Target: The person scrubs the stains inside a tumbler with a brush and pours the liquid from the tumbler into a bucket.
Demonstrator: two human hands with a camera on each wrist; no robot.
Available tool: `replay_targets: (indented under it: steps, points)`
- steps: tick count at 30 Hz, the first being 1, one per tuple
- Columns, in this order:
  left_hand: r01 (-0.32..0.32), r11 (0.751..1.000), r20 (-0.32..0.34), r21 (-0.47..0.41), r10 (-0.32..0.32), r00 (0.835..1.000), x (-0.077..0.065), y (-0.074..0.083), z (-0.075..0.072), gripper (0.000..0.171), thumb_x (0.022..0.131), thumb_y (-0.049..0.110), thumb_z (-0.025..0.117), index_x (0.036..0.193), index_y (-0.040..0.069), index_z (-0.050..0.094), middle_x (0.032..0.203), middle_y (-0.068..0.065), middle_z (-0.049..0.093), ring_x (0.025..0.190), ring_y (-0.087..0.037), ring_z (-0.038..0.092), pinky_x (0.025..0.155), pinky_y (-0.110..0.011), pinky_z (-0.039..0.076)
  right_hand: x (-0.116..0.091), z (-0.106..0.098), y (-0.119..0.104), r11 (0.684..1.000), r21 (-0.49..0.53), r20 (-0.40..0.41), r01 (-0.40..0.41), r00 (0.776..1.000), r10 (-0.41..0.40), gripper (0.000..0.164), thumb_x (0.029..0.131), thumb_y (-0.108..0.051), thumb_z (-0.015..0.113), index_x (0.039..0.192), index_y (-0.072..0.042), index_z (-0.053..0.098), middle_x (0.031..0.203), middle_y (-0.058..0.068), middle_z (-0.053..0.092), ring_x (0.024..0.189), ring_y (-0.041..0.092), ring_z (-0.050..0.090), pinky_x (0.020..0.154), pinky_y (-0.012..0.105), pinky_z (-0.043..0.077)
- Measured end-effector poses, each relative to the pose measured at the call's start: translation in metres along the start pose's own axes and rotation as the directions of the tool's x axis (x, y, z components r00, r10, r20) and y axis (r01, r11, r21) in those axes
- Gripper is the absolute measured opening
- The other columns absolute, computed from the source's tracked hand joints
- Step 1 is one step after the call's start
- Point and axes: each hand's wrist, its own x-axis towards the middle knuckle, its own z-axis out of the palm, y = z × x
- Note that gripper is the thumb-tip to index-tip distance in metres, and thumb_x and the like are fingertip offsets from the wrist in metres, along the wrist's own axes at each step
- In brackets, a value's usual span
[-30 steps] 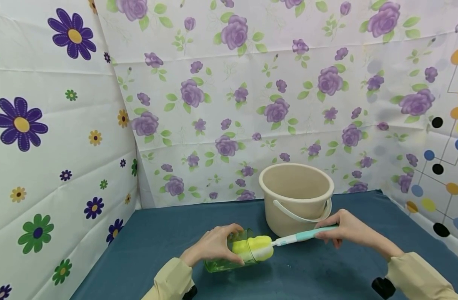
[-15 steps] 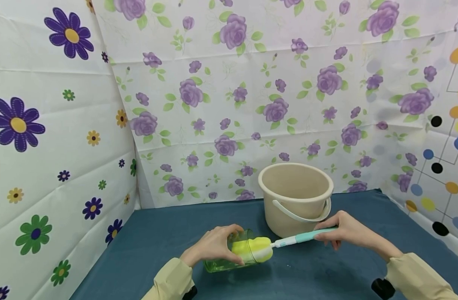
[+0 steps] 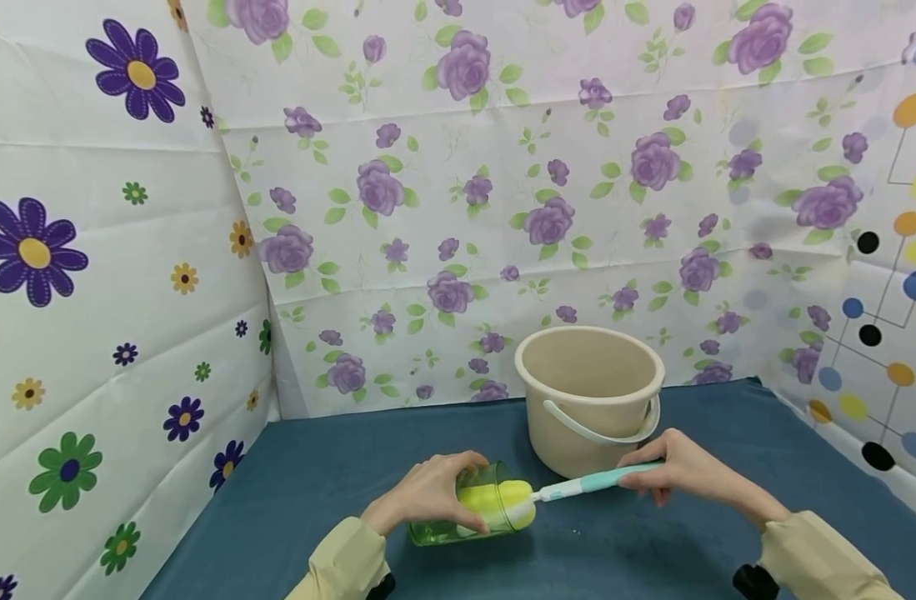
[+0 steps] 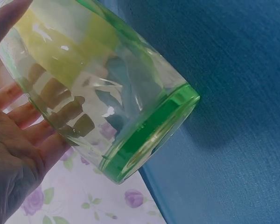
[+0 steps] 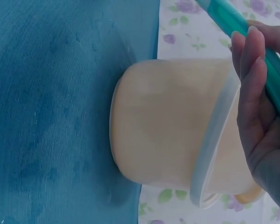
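My left hand [image 3: 430, 492] grips a clear green drinking glass [image 4: 149, 135] that lies tilted on its side, mouth toward the right. Inside its mouth sits the yellow and white sponge head [image 3: 519, 503] of a bottle brush, part of the sponge sticking out past the rim. The brush's teal and white handle [image 3: 597, 481] runs up to the right, where my right hand [image 3: 678, 468] pinches it between thumb and fingers. In the left wrist view the thick green base [image 4: 177, 105] of the glass shows close over the cloth, and the fingers [image 4: 25, 114] wrap its far side.
A beige bucket [image 3: 545, 417] with a white handle [image 3: 594, 435] stands behind the brush, near the back of the table. Blue cloth [image 3: 337, 467] covers the table, with a few wet spots. Flower-printed sheets [image 3: 397, 333] hang as walls at the back and sides.
My right hand has moved a little left and down, pushing the brush's sponge head deeper into the glass. The left hand and the glass have stayed nearly in place.
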Motion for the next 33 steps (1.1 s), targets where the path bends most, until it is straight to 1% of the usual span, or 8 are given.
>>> replay_targets:
  steps: [8, 12, 16, 18, 22, 27, 30, 33]
  points:
    - [-0.005, 1.0, -0.005, -0.001, 0.005, 1.0, 0.0, -0.001, 0.0, 0.073, 0.063, 0.057, 0.074, 0.122, 0.022, 0.052, 0.108, 0.006, 0.056, 0.091, -0.011, 0.055, 0.068, -0.029, 0.046, 0.005, 0.004, 0.002, 1.0, 0.015, 0.003, 0.008, 1.0, -0.008, 0.018, 0.086, -0.005, 0.061, 0.103, 0.0, 0.068, 0.062, 0.008, 0.062, 0.043, 0.026, 0.054, 0.041, 0.038, 0.046]
    - [-0.006, 1.0, -0.007, -0.01, 0.006, 1.0, -0.001, -0.002, 0.0, 0.073, 0.063, 0.058, 0.074, 0.123, 0.023, 0.051, 0.109, 0.006, 0.055, 0.092, -0.011, 0.054, 0.068, -0.03, 0.046, 0.008, 0.006, 0.004, 1.0, 0.02, 0.0, 0.006, 1.0, -0.006, 0.018, 0.086, -0.005, 0.061, 0.102, 0.0, 0.068, 0.063, 0.009, 0.062, 0.043, 0.029, 0.053, 0.041, 0.038, 0.046]
    - [-0.009, 1.0, -0.012, -0.018, 0.009, 1.0, -0.001, -0.003, 0.0, 0.074, 0.063, 0.058, 0.073, 0.124, 0.023, 0.051, 0.11, 0.006, 0.055, 0.094, -0.011, 0.054, 0.069, -0.031, 0.045, 0.01, 0.008, 0.002, 1.0, 0.02, -0.006, 0.01, 1.0, -0.01, 0.018, 0.086, -0.005, 0.061, 0.102, 0.0, 0.068, 0.064, 0.014, 0.061, 0.044, 0.032, 0.052, 0.041, 0.038, 0.046]
    - [-0.009, 1.0, -0.014, -0.019, 0.009, 1.0, -0.001, -0.003, 0.0, 0.074, 0.063, 0.058, 0.073, 0.124, 0.023, 0.051, 0.11, 0.006, 0.055, 0.094, -0.011, 0.054, 0.069, -0.031, 0.045, 0.012, 0.01, -0.003, 1.0, 0.018, -0.007, 0.018, 1.0, -0.017, 0.018, 0.086, -0.003, 0.061, 0.102, 0.001, 0.067, 0.064, 0.016, 0.061, 0.044, 0.034, 0.051, 0.041, 0.038, 0.046]
    - [-0.005, 1.0, -0.015, -0.019, 0.005, 1.0, -0.002, -0.003, -0.001, 0.074, 0.063, 0.057, 0.074, 0.124, 0.022, 0.051, 0.11, 0.006, 0.055, 0.094, -0.011, 0.054, 0.069, -0.031, 0.045, 0.016, 0.015, -0.017, 0.999, 0.014, -0.006, 0.031, 1.0, -0.031, 0.017, 0.085, -0.002, 0.062, 0.1, 0.003, 0.067, 0.064, 0.013, 0.061, 0.044, 0.037, 0.051, 0.042, 0.038, 0.046]
    - [0.003, 1.0, -0.016, -0.016, -0.004, 1.0, -0.003, -0.002, -0.002, 0.074, 0.063, 0.057, 0.074, 0.124, 0.022, 0.051, 0.11, 0.006, 0.055, 0.095, -0.011, 0.054, 0.07, -0.031, 0.045, 0.02, 0.021, -0.03, 1.0, 0.004, -0.017, 0.021, 1.0, -0.021, 0.017, 0.085, -0.004, 0.063, 0.099, 0.003, 0.067, 0.065, 0.014, 0.061, 0.045, 0.032, 0.053, 0.042, 0.038, 0.046]
    - [0.005, 1.0, -0.019, -0.015, -0.005, 1.0, -0.003, -0.001, -0.003, 0.074, 0.063, 0.057, 0.074, 0.124, 0.022, 0.051, 0.11, 0.005, 0.056, 0.093, -0.011, 0.054, 0.069, -0.03, 0.045, 0.021, 0.023, -0.028, 1.0, -0.015, -0.029, 0.017, 0.999, -0.017, 0.017, 0.084, -0.005, 0.063, 0.099, 0.002, 0.067, 0.065, 0.015, 0.061, 0.045, 0.029, 0.054, 0.042, 0.037, 0.046]
    - [0.005, 1.0, -0.022, -0.017, -0.006, 1.0, -0.003, -0.001, -0.003, 0.074, 0.063, 0.056, 0.074, 0.124, 0.021, 0.051, 0.109, 0.004, 0.056, 0.092, -0.01, 0.054, 0.068, -0.029, 0.045, 0.022, 0.023, -0.019, 0.999, -0.033, -0.043, 0.014, 0.999, -0.015, 0.018, 0.084, -0.006, 0.064, 0.1, 0.002, 0.067, 0.065, 0.015, 0.061, 0.044, 0.029, 0.054, 0.041, 0.037, 0.046]
